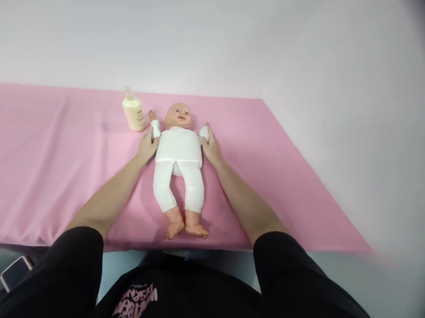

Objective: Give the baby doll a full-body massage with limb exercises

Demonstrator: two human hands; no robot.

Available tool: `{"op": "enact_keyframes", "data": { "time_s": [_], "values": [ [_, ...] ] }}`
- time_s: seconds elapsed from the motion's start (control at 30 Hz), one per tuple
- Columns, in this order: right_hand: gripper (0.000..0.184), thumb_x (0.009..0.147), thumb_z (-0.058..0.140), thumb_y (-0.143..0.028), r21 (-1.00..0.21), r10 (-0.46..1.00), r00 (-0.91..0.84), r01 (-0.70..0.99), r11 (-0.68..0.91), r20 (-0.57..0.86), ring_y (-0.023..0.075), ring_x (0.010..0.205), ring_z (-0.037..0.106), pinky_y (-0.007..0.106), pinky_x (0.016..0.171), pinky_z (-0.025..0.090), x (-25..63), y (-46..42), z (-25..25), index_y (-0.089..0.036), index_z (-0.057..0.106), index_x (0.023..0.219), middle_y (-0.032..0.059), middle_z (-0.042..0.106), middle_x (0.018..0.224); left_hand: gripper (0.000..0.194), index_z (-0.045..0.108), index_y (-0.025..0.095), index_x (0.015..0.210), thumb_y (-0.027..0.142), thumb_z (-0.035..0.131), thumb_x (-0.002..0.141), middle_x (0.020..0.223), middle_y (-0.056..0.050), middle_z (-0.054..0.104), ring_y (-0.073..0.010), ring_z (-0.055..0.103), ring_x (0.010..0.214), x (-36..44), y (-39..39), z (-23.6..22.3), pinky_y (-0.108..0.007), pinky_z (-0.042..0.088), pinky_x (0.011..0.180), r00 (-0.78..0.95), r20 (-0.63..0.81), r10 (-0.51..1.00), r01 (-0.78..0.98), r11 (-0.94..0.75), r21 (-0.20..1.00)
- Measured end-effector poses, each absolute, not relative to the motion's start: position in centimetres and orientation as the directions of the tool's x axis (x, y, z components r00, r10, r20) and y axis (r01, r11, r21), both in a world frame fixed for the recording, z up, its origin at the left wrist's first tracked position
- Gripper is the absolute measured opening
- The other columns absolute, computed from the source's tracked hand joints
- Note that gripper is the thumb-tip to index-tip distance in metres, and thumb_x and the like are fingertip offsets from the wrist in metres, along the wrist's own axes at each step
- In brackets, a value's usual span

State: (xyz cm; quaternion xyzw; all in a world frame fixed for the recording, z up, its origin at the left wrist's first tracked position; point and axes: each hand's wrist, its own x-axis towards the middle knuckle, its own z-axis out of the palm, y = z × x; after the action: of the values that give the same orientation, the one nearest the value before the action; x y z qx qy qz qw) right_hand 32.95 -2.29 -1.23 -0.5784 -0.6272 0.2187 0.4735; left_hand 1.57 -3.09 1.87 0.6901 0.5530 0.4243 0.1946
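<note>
A baby doll with a white cloth body lies on its back, its head away from me and its feet near the front edge. My left hand is wrapped round the doll's arm on the left side, thumb on the near side. On the other side, my right hand grips the doll's other arm, with the thumb across the white cloth. Both doll arms are raised beside its head. Part of my fingers is hidden behind the arms.
A pump bottle of pale yellow liquid stands just left of the doll's raised arm. The pink sheet covers the table and has folds on the left. A white wall rises behind. A phone-like device lies at lower left.
</note>
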Motion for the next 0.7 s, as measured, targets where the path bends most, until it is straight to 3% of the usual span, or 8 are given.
{"op": "enact_keyframes", "data": {
  "time_s": [0.17,0.27,0.37,0.43,0.5,0.57,0.7],
  "values": [
    [0.08,0.096,0.055,-0.061,-0.837,0.935,0.108,0.489,0.246,0.338,0.0344,0.159,0.041,0.061,0.135,0.029,33.2,-2.5,-1.1,-0.019,0.036,0.162,0.0174,0.044,0.169,0.06,0.051,0.016,0.152,0.032,0.063,0.096,0.147,-0.019,0.064,-0.039,0.064,0.132,1.3,-2.7,1.5,-0.06,0.045,0.121,0.053,0.435,0.899,0.517,-0.397,0.758],
    [0.089,0.094,0.06,-0.063,-0.838,0.906,0.093,0.428,0.338,0.412,0.0333,0.158,0.042,0.062,0.131,0.036,33.2,-2.6,-1.0,-0.023,0.025,0.165,0.0172,0.041,0.17,0.078,0.039,0.018,0.161,0.042,0.071,0.093,0.152,-0.02,0.059,-0.0364,0.062,0.136,1.1,-2.3,0.9,-0.056,0.047,0.122,0.06,0.482,0.874,0.4,-0.464,0.791],
    [0.1,0.091,0.065,-0.061,-0.806,0.849,0.071,0.363,0.467,0.523,0.0319,0.154,0.047,0.058,0.125,0.045,32.8,-2.9,-0.7,-0.024,0.013,0.168,0.0188,0.04,0.169,0.102,0.022,0.02,0.168,0.054,0.077,0.089,0.164,-0.023,0.045,-0.036,0.05,0.151,1.0,-2.1,0.7,-0.052,0.044,0.124,0.075,0.54,0.838,0.351,-0.529,0.773],
    [0.101,0.089,0.068,-0.058,-0.761,0.803,0.07,0.378,0.528,0.592,0.0318,0.148,0.052,0.056,0.123,0.047,32.4,-3.3,-0.3,-0.023,0.015,0.167,0.0195,0.046,0.163,0.106,0.023,0.018,0.166,0.06,0.079,0.087,0.165,-0.024,0.044,-0.0361,0.047,0.154,1.2,-2.3,0.8,-0.051,0.042,0.125,0.096,0.605,0.791,0.366,-0.593,0.717],
    [0.096,0.088,0.071,-0.054,-0.699,0.752,0.062,0.427,0.574,0.656,0.0315,0.139,0.059,0.055,0.122,0.048,31.9,-3.8,0.1,-0.023,0.023,0.165,0.018,0.056,0.152,0.099,0.033,0.016,0.16,0.063,0.079,0.085,0.154,-0.023,0.054,-0.0355,0.055,0.145,1.5,-2.8,1.2,-0.051,0.044,0.123,0.115,0.661,0.742,0.41,-0.641,0.649],
    [0.085,0.089,0.07,-0.051,-0.625,0.697,0.024,0.465,0.627,0.717,0.0315,0.132,0.062,0.054,0.119,0.049,31.5,-4.5,0.5,-0.023,0.034,0.16,0.0161,0.063,0.141,0.081,0.05,0.017,0.145,0.062,0.078,0.084,0.136,-0.018,0.066,-0.0329,0.065,0.13,1.8,-3.5,1.8,-0.05,0.049,0.117,0.157,0.692,0.704,0.469,-0.67,0.575],
    [0.046,0.094,0.063,-0.048,-0.454,0.597,-0.173,0.495,0.741,0.784,0.0318,0.117,0.068,0.053,0.109,0.054,30.9,-5.7,1.4,-0.024,0.061,0.134,0.0132,0.072,0.123,0.043,0.066,0.02,0.111,0.054,0.074,0.086,0.11,-0.01,0.073,-0.0287,0.07,0.108,2.1,-4.7,2.9,-0.047,0.054,0.105,0.297,0.715,0.633,0.518,-0.736,0.436]
  ]
}}
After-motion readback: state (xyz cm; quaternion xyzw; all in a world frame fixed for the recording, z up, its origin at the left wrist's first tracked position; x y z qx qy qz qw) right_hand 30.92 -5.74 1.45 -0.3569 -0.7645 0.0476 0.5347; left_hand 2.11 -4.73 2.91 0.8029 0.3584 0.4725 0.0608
